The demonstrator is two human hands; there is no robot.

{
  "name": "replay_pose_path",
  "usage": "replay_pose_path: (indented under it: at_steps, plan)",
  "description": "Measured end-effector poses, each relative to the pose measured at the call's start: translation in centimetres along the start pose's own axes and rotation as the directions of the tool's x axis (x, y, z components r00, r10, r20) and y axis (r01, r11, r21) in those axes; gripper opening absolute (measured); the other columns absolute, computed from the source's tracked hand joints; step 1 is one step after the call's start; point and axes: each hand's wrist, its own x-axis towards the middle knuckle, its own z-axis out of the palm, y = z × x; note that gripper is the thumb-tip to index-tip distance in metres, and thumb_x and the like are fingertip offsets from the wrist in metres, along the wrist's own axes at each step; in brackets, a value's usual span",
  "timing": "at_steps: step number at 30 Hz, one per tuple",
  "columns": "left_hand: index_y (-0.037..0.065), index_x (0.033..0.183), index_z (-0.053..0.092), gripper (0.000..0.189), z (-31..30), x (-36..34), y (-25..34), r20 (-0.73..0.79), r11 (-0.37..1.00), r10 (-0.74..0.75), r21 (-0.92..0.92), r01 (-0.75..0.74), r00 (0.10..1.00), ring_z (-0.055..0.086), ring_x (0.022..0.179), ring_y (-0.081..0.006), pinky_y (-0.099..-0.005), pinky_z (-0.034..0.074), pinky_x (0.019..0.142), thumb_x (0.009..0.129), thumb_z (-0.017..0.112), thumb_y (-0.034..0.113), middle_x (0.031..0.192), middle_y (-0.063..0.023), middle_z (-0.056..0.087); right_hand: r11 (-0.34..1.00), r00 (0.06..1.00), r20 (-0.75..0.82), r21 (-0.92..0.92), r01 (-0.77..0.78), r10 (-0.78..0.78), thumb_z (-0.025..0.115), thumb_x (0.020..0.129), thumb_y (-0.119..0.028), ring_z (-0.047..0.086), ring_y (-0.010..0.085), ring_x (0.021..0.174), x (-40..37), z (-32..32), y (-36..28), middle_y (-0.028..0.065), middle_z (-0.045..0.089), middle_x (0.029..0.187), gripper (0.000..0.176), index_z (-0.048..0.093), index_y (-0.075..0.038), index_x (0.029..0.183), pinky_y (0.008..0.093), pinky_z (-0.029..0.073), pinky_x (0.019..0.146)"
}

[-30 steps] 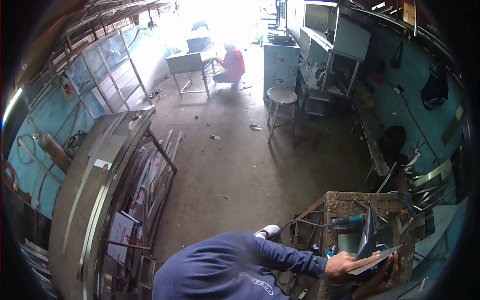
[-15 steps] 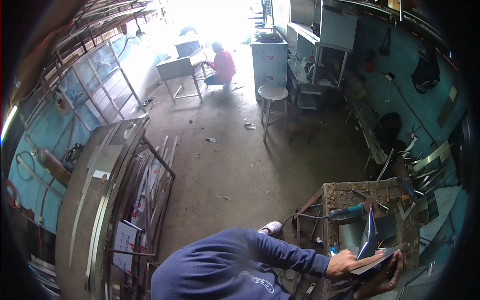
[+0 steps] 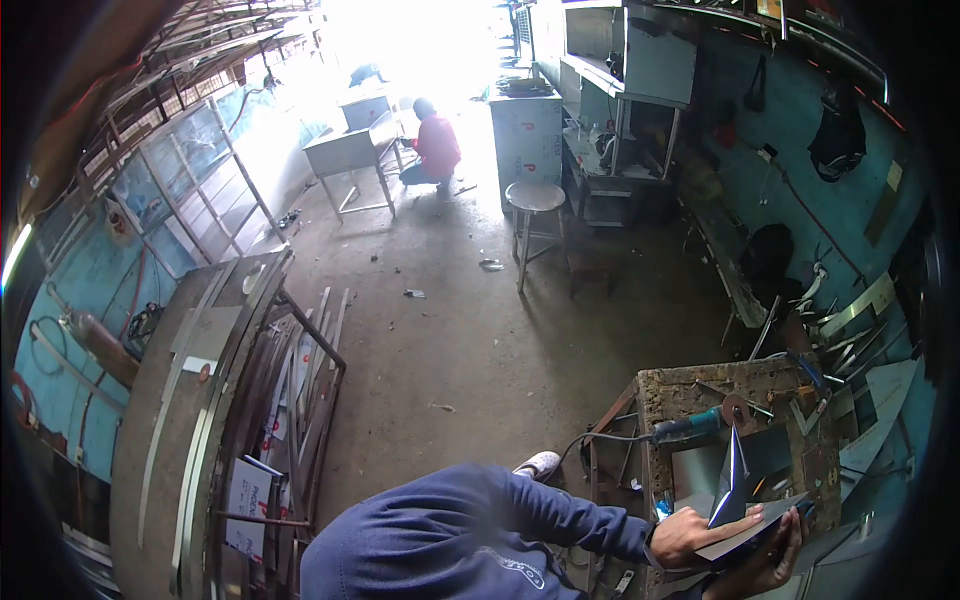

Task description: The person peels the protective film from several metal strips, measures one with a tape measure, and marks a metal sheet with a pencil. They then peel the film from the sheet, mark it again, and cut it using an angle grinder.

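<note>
My left hand [image 3: 688, 536] reaches from a blue sleeve, its fingers lying along a thin grey metal piece [image 3: 745, 532]. Beneath and to the right, my right hand [image 3: 772, 566] grips the same piece, with its fingertips at the right edge. Just above the hands, a bent, shiny metal piece [image 3: 732, 482] stands up from the wooden workbench [image 3: 690, 378]. A teal angle grinder [image 3: 688, 426] with a reddish disc [image 3: 735, 407] lies on the bench behind it.
Another person in red [image 3: 437, 148] crouches by a metal sink stand [image 3: 345, 152]. A round stool [image 3: 535, 197] is mid-floor. At left is a rack [image 3: 190, 400] with metal strips. Scrap metal [image 3: 880, 400] leans at right.
The whole view has shifted slightly. Both hands stay on the metal piece, and the left fingers lie a little flatter along it.
</note>
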Motion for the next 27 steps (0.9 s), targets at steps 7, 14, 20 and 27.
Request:
replay_pose_path:
  at_steps: [7, 14, 20, 27]
  plan:
    - [0.01, 0.153, 0.01, 0.09, 0.9, -0.2, -0.8, 0.068, 0.998, -0.019, -0.054, 0.023, 0.998, 0.065, 0.068, -0.0381, -0.042, 0.054, 0.062, 0.079, 0.058, 0.021, 0.149, -0.0237, 0.03, 0.966, 0.962, 0.124, 0.067, -0.251, 0.242, 0.055, 0.097, -0.015, 0.059, 0.0202, 0.104, -0.2, -1.0, 3.0, 0.0131, 0.061, 0.112, 0.027, 0.061, 0.006, 0.113, 0.0341, 0.048, 0.091]
    - [0.012, 0.152, 0.02, 0.085, 0.1, -0.3, -0.5, 0.008, 0.998, -0.066, -0.018, 0.066, 0.998, 0.051, 0.122, -0.0427, -0.042, 0.05, 0.094, 0.077, 0.061, 0.011, 0.153, -0.0218, 0.024, 0.983, 0.984, 0.124, -0.115, 0.145, -0.131, 0.067, 0.089, -0.007, 0.067, 0.0249, 0.086, 0.0, -0.6, -0.8, 0.0186, 0.069, 0.099, 0.021, 0.069, 0.007, 0.103, 0.0349, 0.055, 0.077]
    - [0.011, 0.152, 0.017, 0.093, -0.4, -0.3, -0.5, -0.123, 0.995, 0.06, 0.089, -0.049, 0.991, 0.061, 0.102, -0.0412, -0.0418, 0.054, 0.081, 0.072, 0.064, 0.014, 0.154, -0.0207, 0.024, 1.0, 0.987, 0.16, 0.024, -0.01, 0.006, 0.066, 0.089, -0.005, 0.067, 0.023, 0.086, -0.5, -0.7, -0.8, 0.0174, 0.069, 0.098, 0.016, 0.069, 0.007, 0.099, 0.0331, 0.054, 0.078]
    - [0.01, 0.151, 0.023, 0.09, -2.4, -0.4, -0.7, -0.11, 0.992, 0.11, 0.077, -0.102, 0.988, 0.066, 0.069, -0.0356, -0.04, 0.054, 0.061, 0.074, 0.067, 0.022, 0.136, -0.0246, 0.049, 0.995, 0.994, 0.102, -0.091, 0.045, -0.036, 0.063, 0.09, -0.006, 0.061, 0.0161, 0.071, 0.3, 0.1, 0.4, 0.0077, 0.067, 0.08, 0.009, 0.066, 0.001, 0.085, 0.0316, 0.05, 0.068]
